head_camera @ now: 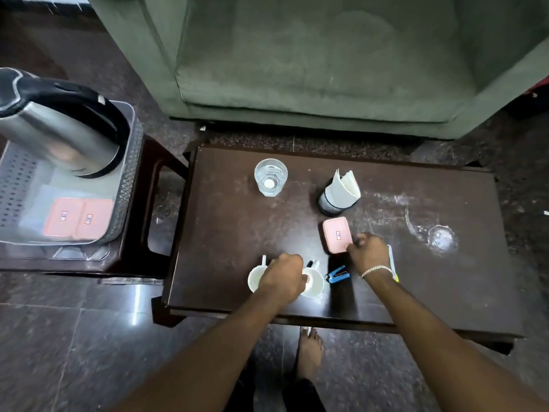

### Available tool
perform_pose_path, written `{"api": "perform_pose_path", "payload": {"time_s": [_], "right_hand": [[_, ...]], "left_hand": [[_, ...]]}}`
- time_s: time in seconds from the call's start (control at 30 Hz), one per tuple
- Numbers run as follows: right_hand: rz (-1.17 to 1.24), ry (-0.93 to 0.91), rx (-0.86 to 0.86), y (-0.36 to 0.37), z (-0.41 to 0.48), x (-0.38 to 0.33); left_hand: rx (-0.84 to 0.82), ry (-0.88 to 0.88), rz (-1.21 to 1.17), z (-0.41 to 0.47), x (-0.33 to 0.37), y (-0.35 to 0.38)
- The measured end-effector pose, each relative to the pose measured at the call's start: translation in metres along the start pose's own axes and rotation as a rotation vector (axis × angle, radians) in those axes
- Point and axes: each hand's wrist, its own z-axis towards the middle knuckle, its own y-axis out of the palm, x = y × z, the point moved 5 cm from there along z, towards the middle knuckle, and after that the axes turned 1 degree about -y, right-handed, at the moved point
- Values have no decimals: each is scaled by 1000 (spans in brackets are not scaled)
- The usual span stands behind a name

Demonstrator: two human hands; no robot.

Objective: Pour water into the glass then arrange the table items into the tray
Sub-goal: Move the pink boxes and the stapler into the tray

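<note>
A glass holding water stands at the back of the dark table. Two white cups sit side by side near the front edge; my left hand lies over them, fingers curled on their rims. My right hand touches the near end of a pink box. A blue stapler lies between my hands. A black mesh holder with white napkins stands behind the pink box. The grey tray at left holds a steel kettle and two pink boxes.
The tray rests on a dark stool left of the table. A green sofa stands behind the table. White smears and a water ring mark the table's right side. My bare foot is on the tiled floor below.
</note>
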Motion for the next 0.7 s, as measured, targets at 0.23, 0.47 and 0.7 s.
{"api": "perform_pose_path", "payload": {"time_s": [0.23,0.47,0.7], "right_hand": [[204,101,-68,19,33,11],[308,170,-124,17,40,24],[308,117,-134,18,53,32]], "left_hand": [[-25,-39,76,12,-2,20],[266,280,283,12,58,13],[99,306,614,29,109,64]]}}
